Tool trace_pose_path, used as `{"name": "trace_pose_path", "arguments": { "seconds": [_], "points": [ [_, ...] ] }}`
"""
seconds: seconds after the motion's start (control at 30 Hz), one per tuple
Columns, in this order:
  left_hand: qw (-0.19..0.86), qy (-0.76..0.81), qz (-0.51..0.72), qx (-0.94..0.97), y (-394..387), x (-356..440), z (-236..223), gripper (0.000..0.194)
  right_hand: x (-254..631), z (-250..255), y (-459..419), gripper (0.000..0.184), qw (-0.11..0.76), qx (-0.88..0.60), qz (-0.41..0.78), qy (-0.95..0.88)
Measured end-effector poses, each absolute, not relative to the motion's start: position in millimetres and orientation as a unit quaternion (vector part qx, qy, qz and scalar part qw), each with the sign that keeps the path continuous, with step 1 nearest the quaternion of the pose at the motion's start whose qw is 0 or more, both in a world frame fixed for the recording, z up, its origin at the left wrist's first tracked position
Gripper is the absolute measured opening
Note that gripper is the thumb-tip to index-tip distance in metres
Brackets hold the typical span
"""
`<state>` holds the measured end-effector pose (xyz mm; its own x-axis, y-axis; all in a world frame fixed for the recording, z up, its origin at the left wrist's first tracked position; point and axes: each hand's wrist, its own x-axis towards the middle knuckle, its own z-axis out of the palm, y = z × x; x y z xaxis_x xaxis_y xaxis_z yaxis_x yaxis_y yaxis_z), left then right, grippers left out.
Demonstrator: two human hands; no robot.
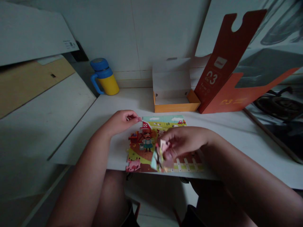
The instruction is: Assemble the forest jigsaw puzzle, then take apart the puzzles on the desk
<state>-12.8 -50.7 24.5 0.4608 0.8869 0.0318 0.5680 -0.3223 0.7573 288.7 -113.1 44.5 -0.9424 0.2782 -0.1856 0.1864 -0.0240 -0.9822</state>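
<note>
A farm-picture jigsaw puzzle [147,143], mostly joined, lies near the table's front edge. It shows a farmer, a red barn, a pig and a fence. My left hand [126,121] is at the puzzle's upper left edge, thumb and forefinger pinched together beside the barn. Whatever lies between those fingertips is too small to make out. Over the lower middle of the picture, my right hand [178,143] grips several loose puzzle pieces [158,157], blurred by motion. This hand and forearm hide the puzzle's right side.
An open orange box [176,108] with a white inside stands behind the puzzle. Right of it rises a tall red-orange carton [220,97] marked 03. A blue and yellow mug flask [107,82] stands at the back left. A dark stove [281,116] is at far right.
</note>
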Motion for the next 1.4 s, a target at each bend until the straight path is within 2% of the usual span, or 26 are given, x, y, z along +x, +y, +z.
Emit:
{"name": "trace_pose_path", "arguments": {
  "seconds": [0.1,0.2,0.3,0.4,0.6,0.83,1.07,1.33,1.4],
  "points": [
    [0.306,0.475,0.209,0.798,-48.9,-13.9,22.1,0.032,277.2,46.8,-125.0,0.036,-0.150,-0.003,0.744,-0.651],
    [0.263,0.473,0.173,0.823,-47.7,-13.3,20.6,0.032,259.5,37.2,-129.6,0.042,-0.217,0.075,0.740,-0.632],
    [0.229,0.461,0.145,0.845,-47.3,-13.6,21.9,0.034,253.6,28.1,-129.3,0.049,-0.193,0.075,0.740,-0.640],
    [0.213,0.457,0.141,0.852,-47.1,-14.0,23.8,0.033,261.6,30.0,-128.5,0.045,-0.156,0.048,0.725,-0.669],
    [0.255,0.470,0.127,0.836,-47.7,-13.9,25.1,0.024,273.1,37.3,-126.9,0.041,-0.113,0.021,0.715,-0.690],
    [0.282,0.428,0.060,0.856,-51.5,-21.4,28.5,0.061,270.3,35.2,-125.6,0.041,-0.101,-0.024,0.714,-0.692],
    [0.276,0.457,0.031,0.845,-60.4,-20.1,29.2,0.071,268.9,38.8,-125.0,0.038,-0.113,-0.040,0.721,-0.683],
    [0.318,0.489,0.029,0.812,-67.1,-15.4,34.7,0.064,268.6,29.5,-122.7,0.037,-0.114,-0.027,0.745,-0.657],
    [0.314,0.480,0.028,0.819,-65.8,-15.4,34.3,0.060,269.9,27.6,-123.2,0.034,-0.088,-0.026,0.766,-0.636]
  ]
}}
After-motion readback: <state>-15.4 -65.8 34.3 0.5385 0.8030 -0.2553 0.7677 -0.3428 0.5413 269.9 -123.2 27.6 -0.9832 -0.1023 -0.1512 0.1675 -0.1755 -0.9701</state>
